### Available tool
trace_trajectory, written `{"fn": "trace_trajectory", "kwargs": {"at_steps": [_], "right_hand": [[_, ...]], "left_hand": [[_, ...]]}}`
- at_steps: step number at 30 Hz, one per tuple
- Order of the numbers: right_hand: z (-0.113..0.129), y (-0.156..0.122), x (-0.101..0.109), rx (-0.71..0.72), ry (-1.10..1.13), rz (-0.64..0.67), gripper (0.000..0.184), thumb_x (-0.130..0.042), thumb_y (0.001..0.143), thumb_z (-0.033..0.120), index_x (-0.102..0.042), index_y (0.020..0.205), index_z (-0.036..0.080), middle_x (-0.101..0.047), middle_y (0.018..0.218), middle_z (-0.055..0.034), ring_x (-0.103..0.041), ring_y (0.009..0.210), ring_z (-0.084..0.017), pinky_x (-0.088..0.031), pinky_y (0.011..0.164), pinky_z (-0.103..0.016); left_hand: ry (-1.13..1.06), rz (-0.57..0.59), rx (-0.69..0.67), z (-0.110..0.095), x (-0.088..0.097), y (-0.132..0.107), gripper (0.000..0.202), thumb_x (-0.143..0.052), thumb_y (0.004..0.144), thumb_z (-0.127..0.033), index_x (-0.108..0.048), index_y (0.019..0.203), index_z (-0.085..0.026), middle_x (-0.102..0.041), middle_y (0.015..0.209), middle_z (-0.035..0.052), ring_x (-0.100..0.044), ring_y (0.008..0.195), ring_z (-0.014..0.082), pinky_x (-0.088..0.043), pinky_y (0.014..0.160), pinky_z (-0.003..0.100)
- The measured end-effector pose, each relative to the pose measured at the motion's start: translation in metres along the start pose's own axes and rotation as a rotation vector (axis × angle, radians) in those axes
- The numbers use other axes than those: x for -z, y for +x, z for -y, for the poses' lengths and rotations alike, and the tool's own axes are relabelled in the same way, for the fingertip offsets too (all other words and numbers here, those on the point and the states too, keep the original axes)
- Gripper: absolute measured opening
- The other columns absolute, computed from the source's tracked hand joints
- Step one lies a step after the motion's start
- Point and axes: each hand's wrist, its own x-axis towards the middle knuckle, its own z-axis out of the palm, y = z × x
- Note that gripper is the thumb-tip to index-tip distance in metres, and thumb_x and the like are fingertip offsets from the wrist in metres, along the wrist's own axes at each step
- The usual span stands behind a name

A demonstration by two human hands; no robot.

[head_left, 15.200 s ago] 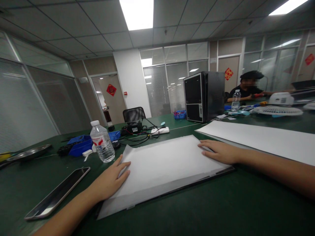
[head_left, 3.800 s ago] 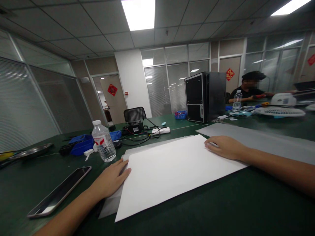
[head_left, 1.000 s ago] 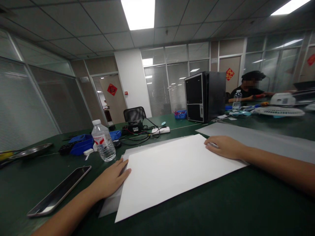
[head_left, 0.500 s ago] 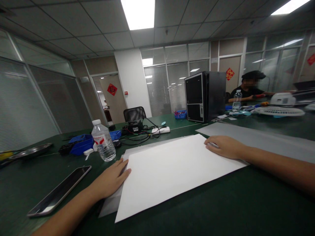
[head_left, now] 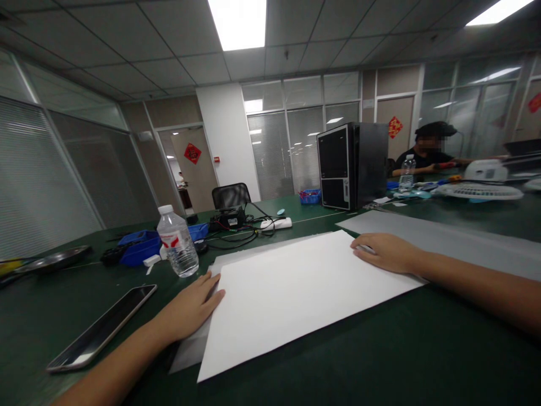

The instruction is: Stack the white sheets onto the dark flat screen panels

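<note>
A large white sheet of paper lies on the green table in front of me, over a greyish sheet that shows along its left and far edges. My left hand rests open at the left edge, its fingers lying across the grey sheet and the thumb touching the white paper. On the right side of the paper, my right hand lies flat with its fingers stretched out, holding nothing. Close to my left hand stands a clear water bottle, and a phone lies left of my forearm.
Beyond the paper are a white power strip, black cables and a black computer tower. Blue bins sit at left. Another grey sheet lies at right, beneath my arm. A person sits farther back near a white fan.
</note>
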Motion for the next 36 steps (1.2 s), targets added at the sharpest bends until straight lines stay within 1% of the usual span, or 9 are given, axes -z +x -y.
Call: {"fn": "trace_trajectory", "kwargs": {"at_steps": [3,6,9,13,18,24,28,33,36], "right_hand": [[-0.0003,-0.0002,-0.0001,-0.004,0.003,-0.004,0.054,-0.039,0.099,0.060,-0.070,0.123,0.023,-0.067,0.128,-0.0097,-0.062,0.113,-0.032,-0.050,0.096,-0.049],[-0.0007,-0.0005,-0.0005,-0.007,0.004,-0.010,0.055,-0.038,0.098,0.061,-0.070,0.123,0.023,-0.067,0.128,-0.0096,-0.063,0.112,-0.033,-0.050,0.095,-0.049],[-0.0010,-0.0007,-0.0008,-0.005,0.005,-0.011,0.057,-0.037,0.098,0.062,-0.070,0.124,0.023,-0.067,0.128,-0.0101,-0.062,0.113,-0.033,-0.050,0.096,-0.049],[-0.0016,-0.0005,-0.0006,-0.003,0.004,-0.003,0.058,-0.037,0.099,0.062,-0.069,0.124,0.022,-0.066,0.129,-0.0106,-0.061,0.114,-0.033,-0.049,0.096,-0.050],[-0.0009,-0.0006,0.0006,0.007,0.002,0.011,0.055,-0.037,0.100,0.061,-0.069,0.125,0.023,-0.066,0.130,-0.0098,-0.061,0.115,-0.033,-0.049,0.096,-0.050],[-0.0011,-0.0004,0.0002,0.013,0.004,0.013,0.055,-0.037,0.100,0.060,-0.069,0.125,0.022,-0.065,0.131,-0.0099,-0.061,0.116,-0.033,-0.049,0.098,-0.049],[-0.0036,0.0009,-0.0014,0.018,0.005,0.012,0.057,-0.037,0.099,0.061,-0.069,0.125,0.021,-0.066,0.130,-0.0110,-0.061,0.115,-0.033,-0.049,0.098,-0.049],[-0.0035,0.0008,-0.0009,0.024,0.005,0.007,0.056,-0.038,0.099,0.061,-0.069,0.125,0.021,-0.066,0.129,-0.0104,-0.061,0.116,-0.033,-0.048,0.099,-0.050],[-0.0025,0.0002,-0.0001,0.029,0.005,0.003,0.056,-0.037,0.100,0.060,-0.069,0.125,0.021,-0.066,0.130,-0.0103,-0.061,0.116,-0.033,-0.048,0.099,-0.050]], "left_hand": [[-0.006,0.000,0.007,-0.0018,0.0015,-0.0012,0.073,-0.035,0.097,-0.063,-0.050,0.150,-0.015,-0.045,0.160,0.0134,-0.041,0.147,0.0330,-0.032,0.122,0.048],[-0.011,0.013,0.020,-0.0024,0.0022,-0.0013,0.075,-0.034,0.097,-0.064,-0.047,0.152,-0.015,-0.042,0.161,0.0133,-0.038,0.149,0.0331,-0.031,0.123,0.049],[-0.007,0.043,0.028,-0.0024,0.0023,-0.0005,0.078,-0.031,0.098,-0.065,-0.043,0.155,-0.012,-0.036,0.164,0.0155,-0.035,0.151,0.0330,-0.028,0.124,0.050],[-0.012,0.049,0.019,-0.0024,0.0022,0.0002,0.080,-0.031,0.098,-0.065,-0.043,0.154,-0.010,-0.035,0.164,0.0170,-0.033,0.151,0.0332,-0.026,0.124,0.050],[0.006,0.082,0.034,-0.0019,0.0028,-0.0011,0.081,-0.027,0.098,-0.066,-0.039,0.156,-0.010,-0.030,0.166,0.0160,-0.029,0.153,0.0311,-0.023,0.126,0.047],[-0.014,0.046,0.020,0.0008,0.0003,-0.0003,0.080,-0.032,0.098,-0.066,-0.042,0.155,-0.011,-0.034,0.164,0.0160,-0.033,0.151,0.0343,-0.027,0.124,0.050],[0.004,0.062,0.002,0.0037,-0.0022,0.0008,0.079,-0.030,0.099,-0.064,-0.039,0.156,-0.009,-0.031,0.165,0.0177,-0.030,0.152,0.0331,-0.024,0.125,0.049],[0.006,0.068,0.005,0.0048,-0.0021,0.0003,0.079,-0.030,0.099,-0.066,-0.038,0.157,-0.012,-0.031,0.165,0.0157,-0.031,0.152,0.0324,-0.026,0.124,0.049],[0.001,0.083,0.008,0.0043,-0.0010,0.0004,0.082,-0.029,0.099,-0.067,-0.036,0.158,-0.011,-0.029,0.166,0.0166,-0.029,0.152,0.0325,-0.024,0.125,0.049]]}}
